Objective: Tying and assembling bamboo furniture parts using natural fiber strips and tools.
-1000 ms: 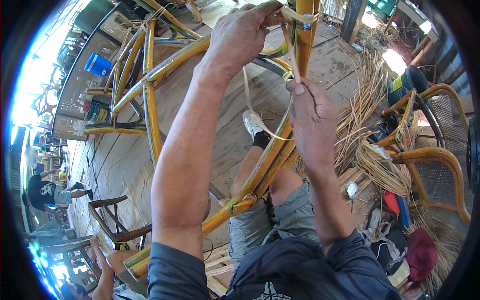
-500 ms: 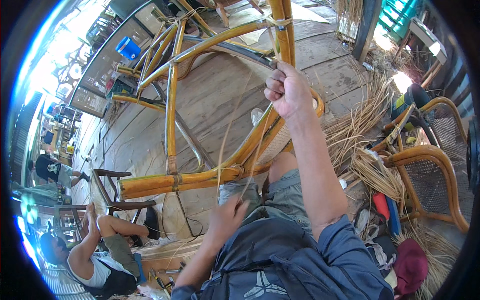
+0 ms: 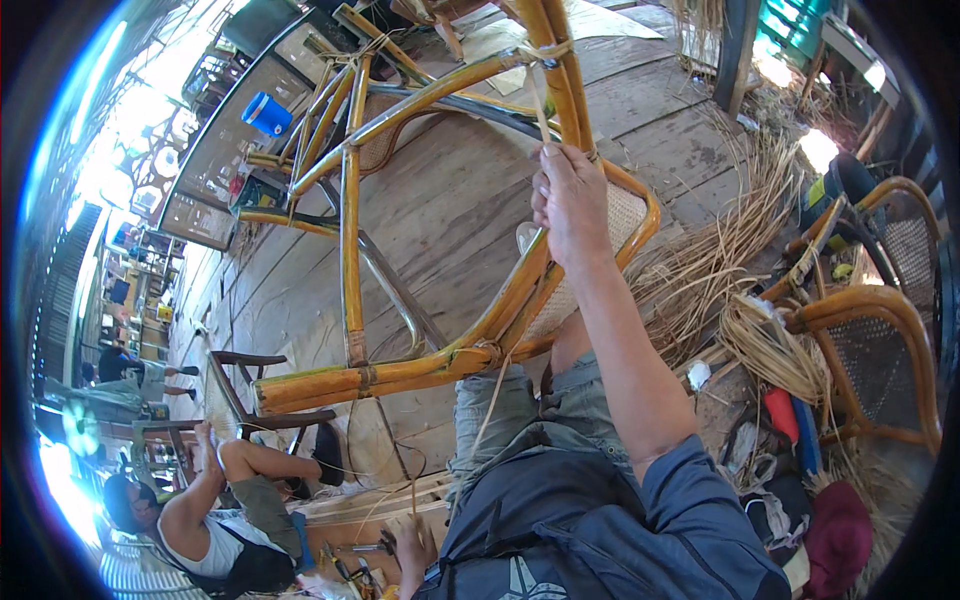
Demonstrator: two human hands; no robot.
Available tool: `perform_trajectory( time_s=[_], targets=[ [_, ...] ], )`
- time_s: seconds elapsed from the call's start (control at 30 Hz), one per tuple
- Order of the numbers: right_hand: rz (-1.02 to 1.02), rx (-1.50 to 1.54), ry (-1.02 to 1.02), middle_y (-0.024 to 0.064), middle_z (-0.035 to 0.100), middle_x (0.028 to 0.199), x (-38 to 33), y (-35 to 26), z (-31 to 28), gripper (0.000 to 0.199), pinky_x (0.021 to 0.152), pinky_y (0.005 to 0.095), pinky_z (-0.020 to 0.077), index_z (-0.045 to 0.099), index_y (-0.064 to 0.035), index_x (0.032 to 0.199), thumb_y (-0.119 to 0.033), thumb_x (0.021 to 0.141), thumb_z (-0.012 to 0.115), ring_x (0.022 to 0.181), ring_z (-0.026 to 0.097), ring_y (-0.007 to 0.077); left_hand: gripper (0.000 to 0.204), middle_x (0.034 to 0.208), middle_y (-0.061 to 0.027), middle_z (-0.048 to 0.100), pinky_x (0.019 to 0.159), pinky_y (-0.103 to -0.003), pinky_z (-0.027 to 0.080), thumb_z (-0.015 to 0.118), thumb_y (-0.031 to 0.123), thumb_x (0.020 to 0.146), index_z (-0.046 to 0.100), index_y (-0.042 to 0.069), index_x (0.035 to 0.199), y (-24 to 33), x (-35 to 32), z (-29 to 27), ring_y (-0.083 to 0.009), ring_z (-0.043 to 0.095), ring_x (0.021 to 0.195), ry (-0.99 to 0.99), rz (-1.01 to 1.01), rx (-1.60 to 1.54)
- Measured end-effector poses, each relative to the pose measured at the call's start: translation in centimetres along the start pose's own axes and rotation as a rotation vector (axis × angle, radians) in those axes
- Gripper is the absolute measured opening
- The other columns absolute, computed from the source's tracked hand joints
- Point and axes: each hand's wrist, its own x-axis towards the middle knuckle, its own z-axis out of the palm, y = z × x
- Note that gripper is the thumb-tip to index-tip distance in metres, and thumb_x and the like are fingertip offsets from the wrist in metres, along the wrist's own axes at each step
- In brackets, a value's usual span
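Note:
A yellow-brown rattan chair frame (image 3: 352,255) stands tilted before me, its lower corner over my lap. My right hand (image 3: 574,205) is closed around a pale cane strip (image 3: 540,108) just left of the upright pole. This strip runs up to the bound joint (image 3: 545,52) at the pole's top. Another thin strip (image 3: 492,408) hangs from the wrapped lower joint (image 3: 486,353) toward my lap. Low on the left, my left hand (image 3: 412,550) has its fingers apart beside a dark-handled tool (image 3: 380,546); whether it touches the tool is unclear.
Loose cane strips (image 3: 735,235) lie on the plank floor at right, near woven-backed chairs (image 3: 875,360). Several hand tools (image 3: 345,568) lie at lower left. A seated person (image 3: 215,520) is close by on the left. A maroon cloth (image 3: 838,530) lies at lower right.
My left hand has moved from beside the hanging strip down and left to the tools. My right hand stays closed near the pole. The view has shifted slightly.

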Motion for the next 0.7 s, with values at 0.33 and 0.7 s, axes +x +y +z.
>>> perform_trajectory(
  time_s=[0.33, 0.7],
  targets=[
    [-0.337, -0.596, -0.143, 0.001, 0.044, 0.056, -2.8, -2.1, 3.3, 0.021, 0.043, 0.0258, 0.0338, 0.057, 0.001, 0.081, -0.014, 0.093, 0.048, 0.049, 0.04, 0.0068, 0.031, 0.11, -0.0204, 0.055, 0.087, -0.043, 0.043, 0.055, 0.01, 0.086, 0.052, 0.001, 0.116, 29.0, 32.8, -25.3, -0.0387, 0.052, 0.103, 0.88, 0.945, -0.702],
    [0.214, -0.656, -0.322, -0.0046, 0.039, 0.053, 9.4, -15.0, 14.5, 0.026, 0.042, 0.0247, 0.0327, 0.045, -0.0101, 0.066, -0.014, 0.092, 0.05, 0.043, 0.035, 0.009, 0.03, 0.083, -0.011, 0.067, 0.071, -0.03, 0.05, 0.061, 0.026, 0.086, 0.065, 0.0, 0.099, 37.0, 40.4, -33.8, -0.0167, 0.065, 0.077, 0.388, 1.159, -0.809]
  ],
)
